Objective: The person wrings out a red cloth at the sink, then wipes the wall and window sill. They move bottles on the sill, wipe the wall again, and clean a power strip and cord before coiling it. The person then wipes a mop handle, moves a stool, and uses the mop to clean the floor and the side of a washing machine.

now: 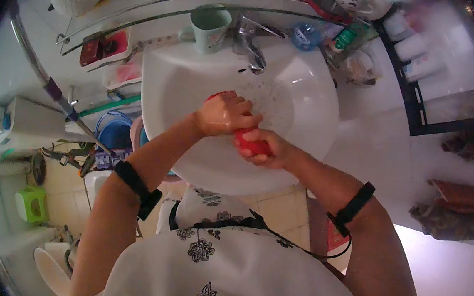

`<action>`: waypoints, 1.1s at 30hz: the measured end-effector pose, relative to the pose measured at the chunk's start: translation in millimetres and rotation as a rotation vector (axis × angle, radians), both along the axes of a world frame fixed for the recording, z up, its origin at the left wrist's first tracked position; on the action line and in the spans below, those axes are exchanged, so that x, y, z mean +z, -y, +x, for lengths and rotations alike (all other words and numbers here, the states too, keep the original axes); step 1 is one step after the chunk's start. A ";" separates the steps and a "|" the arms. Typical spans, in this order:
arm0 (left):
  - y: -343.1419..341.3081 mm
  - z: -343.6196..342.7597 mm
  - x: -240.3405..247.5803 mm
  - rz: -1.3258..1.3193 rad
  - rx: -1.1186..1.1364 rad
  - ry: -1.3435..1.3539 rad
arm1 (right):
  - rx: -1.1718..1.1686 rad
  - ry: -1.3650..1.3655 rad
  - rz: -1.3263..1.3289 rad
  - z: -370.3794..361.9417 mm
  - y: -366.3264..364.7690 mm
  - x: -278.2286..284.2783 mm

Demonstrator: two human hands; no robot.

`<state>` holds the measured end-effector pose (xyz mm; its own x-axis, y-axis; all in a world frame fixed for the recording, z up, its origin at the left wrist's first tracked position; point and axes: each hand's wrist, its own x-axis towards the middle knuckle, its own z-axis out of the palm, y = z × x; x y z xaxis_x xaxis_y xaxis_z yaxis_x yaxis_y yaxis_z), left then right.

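Over the white washbasin (pixel 164 89) both hands are closed on a bunched red cloth (pixel 253 143). My left hand (pixel 221 115) wraps round its far left part, with a bit of red showing above the knuckles. Nearer and to the right, my right hand (pixel 273 150) grips the other end, thumb across it. The left hand's skin has a wet shine. Beyond the hands, the chrome faucet (pixel 253 49) stands at the basin's back edge, its spout over the bowl. Drops or bubbles dot the bowl near it.
A pale green mug (pixel 209 29) stands left of the faucet; a blue round container (pixel 306 36) and green bottle (pixel 344 38) sit right. A glass shelf crosses behind. At left are a red soap box (pixel 92 50), a pole (pixel 54 90) and a blue bucket (pixel 115 131).
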<state>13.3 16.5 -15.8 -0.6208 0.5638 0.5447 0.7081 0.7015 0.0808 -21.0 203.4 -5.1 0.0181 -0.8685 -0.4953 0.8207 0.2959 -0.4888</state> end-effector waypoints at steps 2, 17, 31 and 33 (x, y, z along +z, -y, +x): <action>-4.0 3.0 -7.0 0.086 0.086 0.198 | 0.010 -0.151 0.131 -12.5 -5.4 8.7; 0.6 -11.3 5.0 1.102 0.000 1.919 | 0.108 -2.875 -0.390 -44.4 16.0 37.5; -15.0 -12.8 8.7 0.003 0.336 0.707 | 0.596 -2.037 0.331 -55.7 -10.3 35.8; -14.4 -16.8 10.9 -0.074 0.311 0.637 | 0.507 -1.507 0.399 -48.5 -10.7 33.3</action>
<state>-3.5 30.9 -4.9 -0.9437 0.3306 -0.0108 0.3052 0.8829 0.3568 -69.5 214.1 28.1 -0.4339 -0.7451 -0.5065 -0.5121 0.6665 -0.5418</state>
